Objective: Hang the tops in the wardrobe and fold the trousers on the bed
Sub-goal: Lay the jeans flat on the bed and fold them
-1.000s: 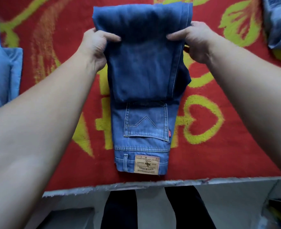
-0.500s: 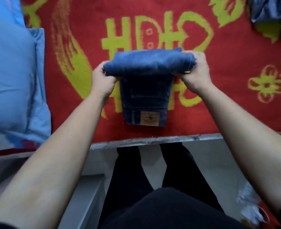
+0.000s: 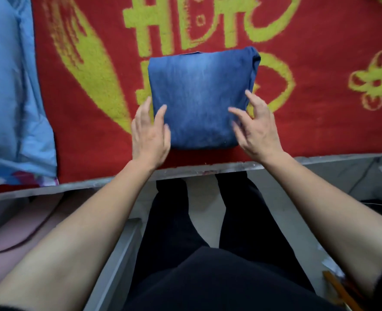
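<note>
Folded jeans point(image 3: 199, 95) on bed point(image 3: 84, 135).
My left hand point(image 3: 150, 133) and right hand point(image 3: 255, 126) spread alongside; soft, heavy bundle, I'd scoop under its sides.

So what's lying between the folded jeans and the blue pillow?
Just the red blanket with its yellow-green pattern, in the head view; the left hand touches the folded jeans at their near-left corner.

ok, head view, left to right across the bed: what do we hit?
Blue pillow → left hand → folded jeans → right hand → yellow flower motif, all on the red blanket.
</note>
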Demonstrator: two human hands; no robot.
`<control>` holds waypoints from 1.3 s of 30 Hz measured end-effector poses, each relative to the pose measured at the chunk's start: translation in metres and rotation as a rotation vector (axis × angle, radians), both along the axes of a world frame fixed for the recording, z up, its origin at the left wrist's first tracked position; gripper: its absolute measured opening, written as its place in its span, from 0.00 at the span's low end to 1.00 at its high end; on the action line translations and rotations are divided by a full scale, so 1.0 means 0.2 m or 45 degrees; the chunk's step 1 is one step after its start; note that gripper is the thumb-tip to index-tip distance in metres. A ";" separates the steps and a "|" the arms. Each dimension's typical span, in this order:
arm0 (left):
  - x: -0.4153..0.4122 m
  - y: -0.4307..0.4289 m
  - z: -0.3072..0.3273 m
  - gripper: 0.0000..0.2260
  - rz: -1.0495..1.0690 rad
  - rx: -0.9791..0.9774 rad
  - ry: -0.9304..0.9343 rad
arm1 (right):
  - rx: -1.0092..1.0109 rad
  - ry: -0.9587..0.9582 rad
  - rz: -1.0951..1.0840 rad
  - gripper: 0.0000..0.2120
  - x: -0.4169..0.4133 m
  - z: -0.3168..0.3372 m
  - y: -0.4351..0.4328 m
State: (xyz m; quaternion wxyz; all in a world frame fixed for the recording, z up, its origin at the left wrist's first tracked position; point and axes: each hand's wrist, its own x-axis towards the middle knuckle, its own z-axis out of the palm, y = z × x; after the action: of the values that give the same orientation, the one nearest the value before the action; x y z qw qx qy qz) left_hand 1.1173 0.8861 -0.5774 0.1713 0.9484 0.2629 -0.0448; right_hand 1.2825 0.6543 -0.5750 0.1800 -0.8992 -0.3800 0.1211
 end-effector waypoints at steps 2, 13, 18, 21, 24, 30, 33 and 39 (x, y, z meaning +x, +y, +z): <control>0.14 0.02 -0.03 0.24 -0.144 0.092 0.028 | -0.179 -0.091 0.108 0.32 0.03 -0.03 0.10; 0.37 0.03 -0.52 0.32 -0.130 0.010 0.435 | -0.680 0.088 0.267 0.53 0.16 -0.44 0.24; 0.37 0.03 -0.48 0.32 -0.146 -0.006 0.426 | -0.633 0.198 0.265 0.53 0.18 -0.40 0.25; 0.38 0.02 -0.43 0.30 -0.163 0.134 0.264 | -0.463 0.077 0.158 0.49 0.11 -0.37 0.23; 0.50 0.04 -0.45 0.26 -0.350 0.236 0.000 | -0.253 0.036 0.001 0.42 -0.08 -0.39 0.20; 0.65 0.07 -0.57 0.26 -0.359 0.225 0.108 | -0.090 -0.015 -0.218 0.28 0.02 -0.48 0.29; 0.63 0.07 -0.58 0.26 -0.353 0.212 0.114 | -0.162 0.068 -0.195 0.29 0.02 -0.52 0.30; 0.62 0.08 -0.44 0.27 -0.366 0.061 0.249 | -0.232 0.168 -0.168 0.33 0.03 -0.40 0.25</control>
State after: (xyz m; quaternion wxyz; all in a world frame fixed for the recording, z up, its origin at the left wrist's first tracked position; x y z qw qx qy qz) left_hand 1.2414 0.9018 -0.6649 0.1140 0.9712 0.1410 -0.1544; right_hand 1.2890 0.7051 -0.6552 0.1296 -0.9249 -0.2949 0.2019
